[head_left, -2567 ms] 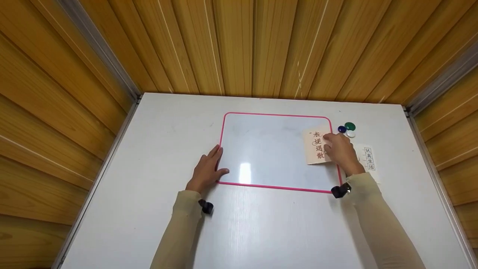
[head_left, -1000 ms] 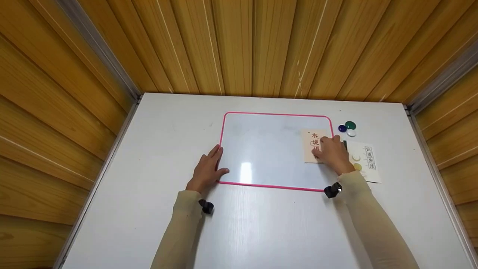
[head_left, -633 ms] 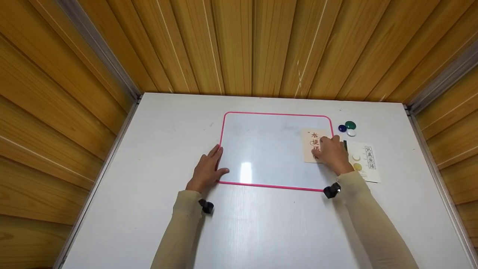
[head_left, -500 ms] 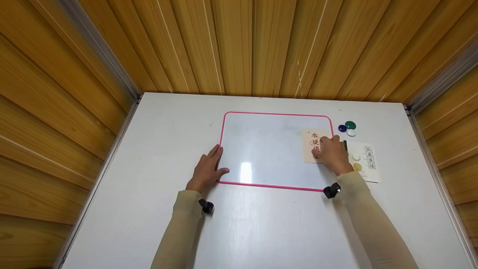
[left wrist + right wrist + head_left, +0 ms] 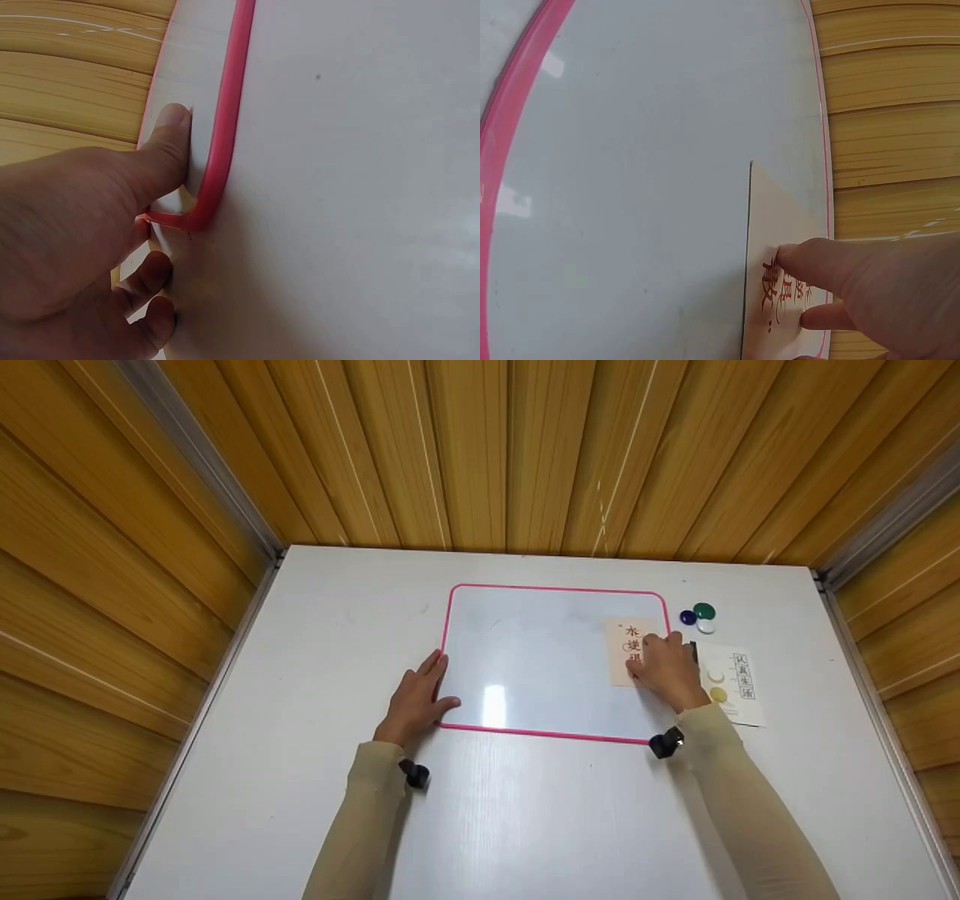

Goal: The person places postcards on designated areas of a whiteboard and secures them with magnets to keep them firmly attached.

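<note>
A whiteboard (image 5: 547,660) with a pink rim lies on the white table. At its near left corner rests my left hand (image 5: 411,701), the thumb (image 5: 171,139) on the board's face and the other fingers along the outer side of the rim. My right hand (image 5: 669,667) is over the right rim, with thumb and fingertips on a peach card (image 5: 619,652). That card lies on the board and bears reddish characters, partly hidden by the hand. In the right wrist view, two fingertips touch the printed face of the card (image 5: 761,225).
Just beyond the board's right rim sit a dark blue magnet (image 5: 688,617), a green magnet (image 5: 704,610) and a white magnet (image 5: 706,626). A white card (image 5: 735,709) with boxed characters lies to the right of my right hand. Wood-panelled walls (image 5: 480,450) enclose the table.
Since the oldest frame, my right hand has moved slightly left and the peach card has gone from tilted to flat on the board. Over the last second both hands stay put.
</note>
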### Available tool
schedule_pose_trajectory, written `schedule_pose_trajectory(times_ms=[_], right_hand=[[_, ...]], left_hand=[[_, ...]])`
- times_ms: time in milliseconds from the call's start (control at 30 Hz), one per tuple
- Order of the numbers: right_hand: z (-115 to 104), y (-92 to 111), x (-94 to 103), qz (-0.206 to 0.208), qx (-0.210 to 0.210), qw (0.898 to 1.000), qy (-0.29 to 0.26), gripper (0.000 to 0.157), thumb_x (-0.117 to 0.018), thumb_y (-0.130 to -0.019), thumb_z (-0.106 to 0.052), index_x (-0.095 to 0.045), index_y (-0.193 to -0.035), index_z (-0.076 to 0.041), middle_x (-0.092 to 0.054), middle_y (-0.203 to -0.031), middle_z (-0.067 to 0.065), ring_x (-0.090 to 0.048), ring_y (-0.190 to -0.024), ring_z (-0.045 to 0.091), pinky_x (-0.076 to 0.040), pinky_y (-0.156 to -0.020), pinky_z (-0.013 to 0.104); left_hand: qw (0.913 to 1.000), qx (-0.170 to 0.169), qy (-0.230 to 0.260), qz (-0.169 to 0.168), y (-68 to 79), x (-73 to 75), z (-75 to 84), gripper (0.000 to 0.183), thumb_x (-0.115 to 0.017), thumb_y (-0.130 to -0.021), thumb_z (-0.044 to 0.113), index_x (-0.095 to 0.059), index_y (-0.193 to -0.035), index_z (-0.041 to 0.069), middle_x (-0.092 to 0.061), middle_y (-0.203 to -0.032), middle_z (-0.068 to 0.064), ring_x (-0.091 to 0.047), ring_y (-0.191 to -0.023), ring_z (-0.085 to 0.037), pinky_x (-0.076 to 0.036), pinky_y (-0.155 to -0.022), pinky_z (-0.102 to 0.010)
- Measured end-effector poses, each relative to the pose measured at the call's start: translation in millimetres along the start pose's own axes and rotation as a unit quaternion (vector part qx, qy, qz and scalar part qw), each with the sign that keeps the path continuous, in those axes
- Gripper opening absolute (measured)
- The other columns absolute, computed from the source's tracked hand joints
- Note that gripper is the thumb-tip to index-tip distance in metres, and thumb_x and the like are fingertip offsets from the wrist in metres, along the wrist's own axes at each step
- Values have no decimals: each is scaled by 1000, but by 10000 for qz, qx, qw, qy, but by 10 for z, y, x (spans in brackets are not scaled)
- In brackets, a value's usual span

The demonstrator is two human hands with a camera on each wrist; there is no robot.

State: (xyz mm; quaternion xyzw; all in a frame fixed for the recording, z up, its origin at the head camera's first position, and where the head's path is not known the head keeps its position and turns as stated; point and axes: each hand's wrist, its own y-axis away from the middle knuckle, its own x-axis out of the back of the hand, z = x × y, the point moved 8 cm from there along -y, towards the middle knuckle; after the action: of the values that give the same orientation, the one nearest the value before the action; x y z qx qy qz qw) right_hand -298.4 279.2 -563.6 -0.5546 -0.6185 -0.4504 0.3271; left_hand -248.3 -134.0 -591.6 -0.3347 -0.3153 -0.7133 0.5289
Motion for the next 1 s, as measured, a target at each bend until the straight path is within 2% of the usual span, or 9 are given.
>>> schedule_pose_trajectory(times_ms=[367,567,733,1000], right_hand=[[-4,3,23,-56,-62,9999,-76,58,-68,-99,-28,-52,-139,10,-43,-127,35,-45,-107,47,-46,-93,63],[2,-3,57,-61,-78,9999,-110,60,-68,-98,-28,-50,-141,9,-43,-125,35,-46,-106,46,-48,-88,62],[13,-14,72,-53,-31,9999,-90,56,-70,-97,-27,-53,-136,10,-45,-121,34,-48,-103,47,-49,-83,62],[40,-22,66,-72,-86,9999,-57,58,-69,-98,-29,-51,-139,8,-45,-123,33,-47,-104,47,-48,-86,64]], left_hand=[[10000,62,3,3,-6,-5,0,87,-76,-94,37,-29,-163,13,-22,-171,-2,-44,-121,-28,-41,-111,-44],[10000,-20,-44,34,-1,2,5,86,-76,-94,36,-30,-162,11,-23,-170,-5,-45,-121,-30,-42,-109,-46],[9999,75,-68,72,-7,-8,-3,86,-76,-93,36,-31,-162,12,-24,-170,-4,-46,-122,-30,-41,-111,-45],[9998,111,-72,115,-20,-20,-4,85,-76,-93,35,-32,-162,12,-24,-170,-3,-46,-122,-28,-41,-112,-43]])
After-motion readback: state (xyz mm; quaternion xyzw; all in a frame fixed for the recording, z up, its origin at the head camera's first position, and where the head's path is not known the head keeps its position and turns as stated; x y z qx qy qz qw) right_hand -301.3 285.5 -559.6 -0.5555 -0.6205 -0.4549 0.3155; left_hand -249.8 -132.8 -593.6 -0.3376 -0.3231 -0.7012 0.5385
